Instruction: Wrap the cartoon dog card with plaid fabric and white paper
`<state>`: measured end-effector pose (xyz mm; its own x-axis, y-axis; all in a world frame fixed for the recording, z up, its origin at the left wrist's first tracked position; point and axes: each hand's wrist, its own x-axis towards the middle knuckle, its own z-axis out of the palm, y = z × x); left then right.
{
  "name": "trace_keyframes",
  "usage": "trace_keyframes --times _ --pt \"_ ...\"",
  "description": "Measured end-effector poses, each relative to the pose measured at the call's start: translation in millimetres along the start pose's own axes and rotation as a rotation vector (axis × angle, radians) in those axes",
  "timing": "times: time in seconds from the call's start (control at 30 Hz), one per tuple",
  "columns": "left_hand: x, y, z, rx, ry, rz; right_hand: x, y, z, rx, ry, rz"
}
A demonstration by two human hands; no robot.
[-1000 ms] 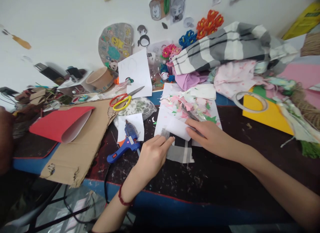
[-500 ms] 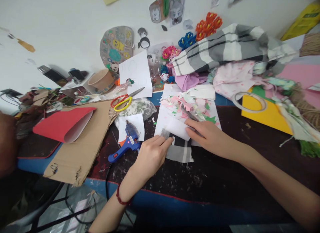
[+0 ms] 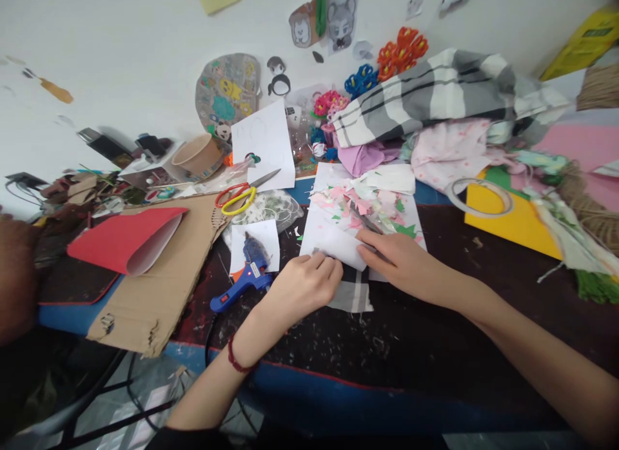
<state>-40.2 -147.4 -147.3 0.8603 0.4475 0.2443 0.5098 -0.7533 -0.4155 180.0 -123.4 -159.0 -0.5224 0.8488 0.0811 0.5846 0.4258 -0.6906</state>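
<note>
A small black, grey and white plaid cloth [image 3: 354, 296] lies partly under a rolled piece of white paper [image 3: 340, 245]. My left hand [image 3: 309, 281] is closed at the left end of the roll, its curled fingers on the cloth's edge; the fingertips are hidden. Closed on the roll's right end is my right hand [image 3: 399, 260]. Just beyond its fingers, a dark grey blade-like tool [image 3: 365, 219] rests among pink and green paper scraps [image 3: 384, 202] on a white sheet [image 3: 316, 218]. A blue glue gun [image 3: 246, 279] sits left of my left hand.
Red-and-yellow-handled scissors [image 3: 236, 198] lie behind the glue gun. At left are cardboard [image 3: 169, 263] and folded red paper [image 3: 120, 240]. A tape roll [image 3: 478, 197] rests on yellow card [image 3: 512, 221] at right. Plaid fabric [image 3: 435, 95] is heaped behind. Another person's arm [image 3: 17, 276] shows at far left.
My left hand has shifted slightly right, its fingers curling further over the cloth's edge and the roll. My right hand stays nearly still. The other person's hand has come more into view.
</note>
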Motion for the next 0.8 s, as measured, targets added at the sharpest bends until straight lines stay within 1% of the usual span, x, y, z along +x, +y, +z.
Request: trace_keyframes --times 0.1,0.2,0.3,0.37,0.47,0.63,0.8 --pt "-1 1 1.3 0.03 0.03 0.036 0 -1 0 0.009 -0.003 0.001" --pt "-5 2 2.8 0.06 0.061 0.036 -1 -2 -1 0.01 -0.015 0.014" --pt "-10 2 2.2 0.097 0.113 0.06 -2 -3 -1 0.006 -0.016 0.019" --pt "-15 2 -1.0 0.095 0.141 0.08 -2 -3 -1 0.005 -0.012 0.012" --pt "-22 3 -10.7 0.025 0.134 0.077 -2 -2 -1 0.009 -0.007 0.004" --pt "-44 8 -29.2 -0.1 0.098 -0.016 -2 -3 -2 0.013 -0.008 0.003" --pt "-67 12 -32.9 -0.163 0.104 -0.165 -2 -5 -2 0.009 -0.014 0.018"
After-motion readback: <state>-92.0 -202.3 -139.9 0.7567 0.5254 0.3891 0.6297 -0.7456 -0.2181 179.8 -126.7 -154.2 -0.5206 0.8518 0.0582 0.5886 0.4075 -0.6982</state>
